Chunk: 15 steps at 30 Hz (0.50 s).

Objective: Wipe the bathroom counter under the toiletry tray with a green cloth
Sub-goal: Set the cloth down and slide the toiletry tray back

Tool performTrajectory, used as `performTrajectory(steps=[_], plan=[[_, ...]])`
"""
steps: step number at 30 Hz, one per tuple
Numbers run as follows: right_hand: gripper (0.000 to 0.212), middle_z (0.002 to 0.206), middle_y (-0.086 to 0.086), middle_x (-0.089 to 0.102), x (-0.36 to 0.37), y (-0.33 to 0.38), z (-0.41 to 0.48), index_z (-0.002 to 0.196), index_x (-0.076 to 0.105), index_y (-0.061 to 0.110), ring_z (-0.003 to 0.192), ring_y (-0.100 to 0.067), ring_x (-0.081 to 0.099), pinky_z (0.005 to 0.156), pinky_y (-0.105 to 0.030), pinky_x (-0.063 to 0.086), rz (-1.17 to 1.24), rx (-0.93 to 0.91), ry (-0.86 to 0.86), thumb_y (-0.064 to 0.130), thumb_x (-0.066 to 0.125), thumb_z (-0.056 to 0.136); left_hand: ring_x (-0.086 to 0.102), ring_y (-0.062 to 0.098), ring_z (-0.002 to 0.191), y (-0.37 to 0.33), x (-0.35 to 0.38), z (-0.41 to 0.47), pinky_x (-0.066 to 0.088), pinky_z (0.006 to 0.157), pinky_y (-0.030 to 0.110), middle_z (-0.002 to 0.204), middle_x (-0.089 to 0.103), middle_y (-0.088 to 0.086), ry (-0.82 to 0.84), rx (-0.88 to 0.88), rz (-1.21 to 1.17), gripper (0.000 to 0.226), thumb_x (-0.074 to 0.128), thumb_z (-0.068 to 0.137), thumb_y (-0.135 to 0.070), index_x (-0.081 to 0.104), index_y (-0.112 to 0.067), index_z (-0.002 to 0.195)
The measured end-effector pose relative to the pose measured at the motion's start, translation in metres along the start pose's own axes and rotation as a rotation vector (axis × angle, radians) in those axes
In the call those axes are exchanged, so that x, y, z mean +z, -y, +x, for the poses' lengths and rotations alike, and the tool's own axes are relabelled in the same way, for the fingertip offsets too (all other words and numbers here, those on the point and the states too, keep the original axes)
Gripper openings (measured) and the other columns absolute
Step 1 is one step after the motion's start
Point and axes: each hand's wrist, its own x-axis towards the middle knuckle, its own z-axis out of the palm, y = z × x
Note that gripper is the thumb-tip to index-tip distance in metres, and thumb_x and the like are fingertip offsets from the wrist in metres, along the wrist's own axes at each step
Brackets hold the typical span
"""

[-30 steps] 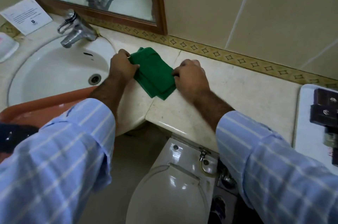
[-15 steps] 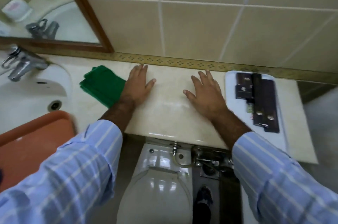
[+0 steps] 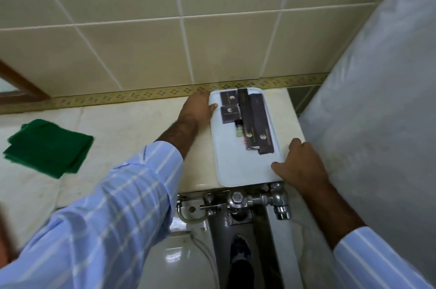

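A white toiletry tray (image 3: 238, 166) with several dark boxes (image 3: 256, 121) and a small bottle lies at the right end of the beige counter (image 3: 141, 123). My left hand (image 3: 197, 109) grips the tray's far left edge, thumb over the rim. At the near right corner my right hand (image 3: 298, 162) holds the tray's edge. The folded green cloth (image 3: 48, 147) rests on the counter far to the left, apart from both hands.
A tiled wall with a patterned border runs behind the counter. A grey wall or curtain (image 3: 377, 111) closes the right side. Below the counter edge sit chrome flush valves (image 3: 245, 201) and a white toilet (image 3: 186, 262). A mirror frame corner (image 3: 21, 88) shows at left.
Both hands left the green cloth on the counter and moved right onto the tray's edges. The view has swung right, away from the sink.
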Motion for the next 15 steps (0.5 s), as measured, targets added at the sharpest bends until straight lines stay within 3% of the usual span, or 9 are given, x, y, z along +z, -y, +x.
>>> performTrajectory(steps=[4,7,10,12,15], plan=[[0.034,0.102,-0.012,0.070,0.013,-0.018,0.002,0.094,0.063,0.007,0.099,-0.033,0.069,0.071,-0.028,0.043,0.049,0.015,0.088,0.038,0.069,0.081,0.055,0.038,0.129,-0.013,0.012,0.017,0.038,0.108,0.038,0.139,0.061,0.021,-0.076,-0.114,0.006,0.043,0.057,0.102,-0.029,0.061,0.000,0.134],[0.028,0.080,-0.006,0.061,0.019,-0.023,0.004,0.069,0.052,0.011,0.079,-0.027,0.062,0.065,-0.026,0.039,0.129,0.034,0.100,0.028,0.067,0.084,0.061,0.038,0.124,-0.016,0.013,0.026,0.045,0.105,0.039,0.134,0.066,0.020,-0.138,-0.216,-0.078,0.036,0.061,0.098,-0.017,0.066,0.000,0.129],[0.022,0.081,-0.013,0.072,0.020,-0.028,0.008,0.071,0.061,0.002,0.074,-0.028,0.067,0.065,-0.029,0.050,0.234,0.073,0.073,0.019,0.071,0.080,0.064,0.035,0.122,-0.008,0.009,0.023,0.047,0.104,0.035,0.133,0.069,0.016,-0.163,-0.287,-0.189,0.039,0.062,0.091,-0.006,0.069,-0.004,0.129],[0.020,0.075,-0.017,0.074,0.018,-0.031,0.007,0.071,0.066,-0.002,0.070,-0.031,0.073,0.070,-0.040,0.063,0.361,0.097,0.042,0.016,0.072,0.078,0.063,0.032,0.124,0.004,0.005,0.011,0.045,0.106,0.031,0.133,0.070,0.014,-0.190,-0.307,-0.263,0.042,0.062,0.088,-0.006,0.071,-0.005,0.129],[0.010,0.074,-0.014,0.076,0.014,-0.027,0.006,0.072,0.068,0.003,0.064,-0.031,0.076,0.067,-0.047,0.066,0.498,0.114,-0.060,0.010,0.073,0.077,0.068,0.029,0.117,0.032,-0.004,-0.022,0.051,0.106,0.031,0.123,0.076,0.011,-0.250,-0.378,-0.382,0.038,0.064,0.081,-0.009,0.077,-0.009,0.118]])
